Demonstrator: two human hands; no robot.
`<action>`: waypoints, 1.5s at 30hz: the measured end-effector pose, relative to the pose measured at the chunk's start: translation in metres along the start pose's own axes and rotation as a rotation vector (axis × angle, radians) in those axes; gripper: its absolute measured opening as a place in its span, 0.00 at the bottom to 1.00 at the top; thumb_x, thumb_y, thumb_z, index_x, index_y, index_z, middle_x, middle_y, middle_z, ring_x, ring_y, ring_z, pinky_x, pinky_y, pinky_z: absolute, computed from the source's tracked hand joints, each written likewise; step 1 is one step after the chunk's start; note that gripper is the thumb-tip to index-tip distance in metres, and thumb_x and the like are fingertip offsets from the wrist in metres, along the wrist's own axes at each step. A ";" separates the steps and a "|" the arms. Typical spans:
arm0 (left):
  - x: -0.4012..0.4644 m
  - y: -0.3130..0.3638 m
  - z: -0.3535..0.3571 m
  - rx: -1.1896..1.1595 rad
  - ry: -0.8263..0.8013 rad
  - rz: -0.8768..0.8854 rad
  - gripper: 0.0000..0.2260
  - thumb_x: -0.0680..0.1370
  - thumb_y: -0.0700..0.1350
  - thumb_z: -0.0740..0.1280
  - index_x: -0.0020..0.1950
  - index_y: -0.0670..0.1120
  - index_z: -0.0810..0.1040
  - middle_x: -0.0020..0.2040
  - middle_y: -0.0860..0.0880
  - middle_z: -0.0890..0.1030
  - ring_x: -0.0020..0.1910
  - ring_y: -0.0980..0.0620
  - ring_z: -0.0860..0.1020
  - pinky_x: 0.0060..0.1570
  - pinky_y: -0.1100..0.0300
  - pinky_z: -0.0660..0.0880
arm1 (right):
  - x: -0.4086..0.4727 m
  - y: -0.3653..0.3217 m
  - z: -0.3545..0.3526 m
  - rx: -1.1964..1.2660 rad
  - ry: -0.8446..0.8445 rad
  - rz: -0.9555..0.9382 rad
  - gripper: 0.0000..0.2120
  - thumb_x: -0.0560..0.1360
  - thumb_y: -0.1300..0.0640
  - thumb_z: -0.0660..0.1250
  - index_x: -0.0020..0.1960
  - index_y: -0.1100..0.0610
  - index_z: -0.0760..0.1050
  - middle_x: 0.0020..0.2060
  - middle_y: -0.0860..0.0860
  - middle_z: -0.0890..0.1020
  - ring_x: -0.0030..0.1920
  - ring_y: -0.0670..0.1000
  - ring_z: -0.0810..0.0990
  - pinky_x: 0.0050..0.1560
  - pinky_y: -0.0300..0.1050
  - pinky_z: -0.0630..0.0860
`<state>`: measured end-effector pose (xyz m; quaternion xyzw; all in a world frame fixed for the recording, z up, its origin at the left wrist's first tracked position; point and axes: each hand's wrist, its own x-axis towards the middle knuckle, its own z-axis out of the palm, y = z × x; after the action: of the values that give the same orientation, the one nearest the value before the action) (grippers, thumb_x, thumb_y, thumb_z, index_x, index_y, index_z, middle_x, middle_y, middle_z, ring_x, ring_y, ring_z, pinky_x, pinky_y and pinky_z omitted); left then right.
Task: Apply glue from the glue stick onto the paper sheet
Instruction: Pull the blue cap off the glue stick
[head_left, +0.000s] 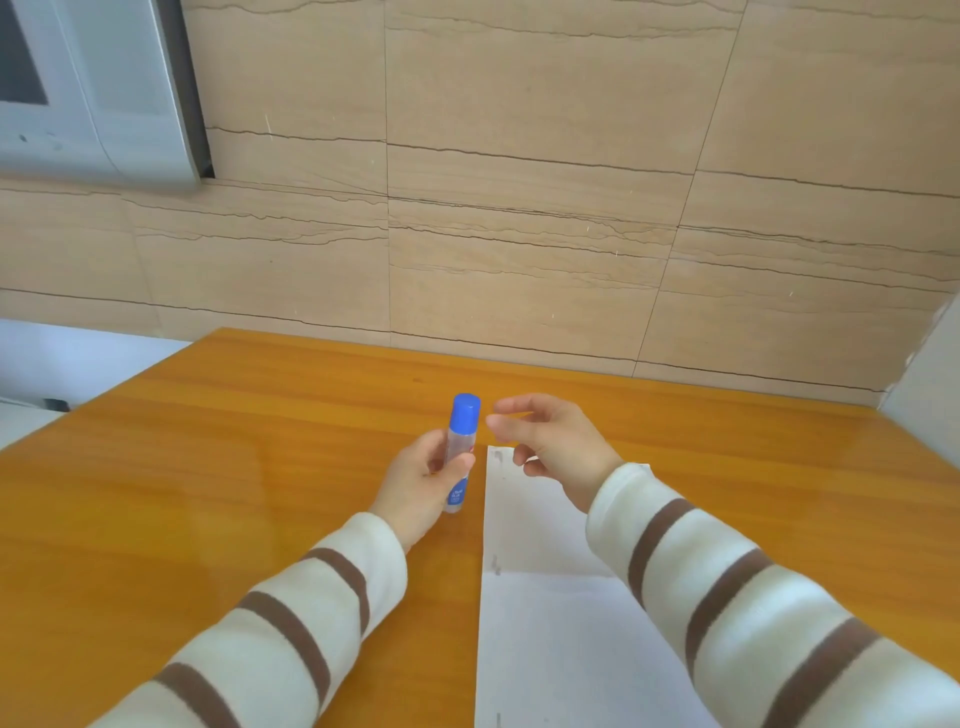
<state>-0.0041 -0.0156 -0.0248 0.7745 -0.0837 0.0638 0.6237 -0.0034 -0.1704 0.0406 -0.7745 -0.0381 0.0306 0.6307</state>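
Partly hidden, capped glue stick (460, 452) gripped by left hand (423, 483); right hand (550, 447) loose

Glue stick (460, 452) label: small white print on a blue patch low on the tube, too blurred to read.
Paper sheet (540, 613): a few faint grey marks along its left edge, not legible.
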 end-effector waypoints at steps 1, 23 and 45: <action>-0.002 0.000 0.000 -0.004 -0.004 0.009 0.06 0.77 0.46 0.64 0.53 0.53 0.76 0.51 0.53 0.81 0.51 0.58 0.78 0.47 0.67 0.72 | 0.000 0.000 -0.001 0.005 0.001 -0.005 0.14 0.72 0.54 0.72 0.57 0.56 0.77 0.40 0.52 0.79 0.28 0.45 0.72 0.31 0.37 0.70; -0.020 -0.013 -0.003 0.138 0.013 0.220 0.09 0.75 0.57 0.59 0.53 0.58 0.73 0.39 0.59 0.74 0.40 0.58 0.74 0.43 0.61 0.70 | 0.002 0.003 0.009 -0.008 -0.038 -0.070 0.12 0.70 0.46 0.73 0.44 0.55 0.80 0.29 0.46 0.74 0.23 0.42 0.66 0.27 0.35 0.64; -0.017 -0.014 -0.015 0.066 -0.035 0.158 0.06 0.75 0.47 0.67 0.45 0.46 0.72 0.39 0.44 0.80 0.31 0.56 0.78 0.34 0.64 0.75 | 0.001 0.009 0.010 -0.144 -0.012 -0.209 0.06 0.74 0.52 0.70 0.44 0.54 0.82 0.29 0.45 0.76 0.27 0.39 0.70 0.32 0.31 0.69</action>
<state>-0.0178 0.0023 -0.0382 0.7867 -0.1533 0.1018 0.5893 -0.0033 -0.1620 0.0297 -0.8095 -0.1245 -0.0337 0.5728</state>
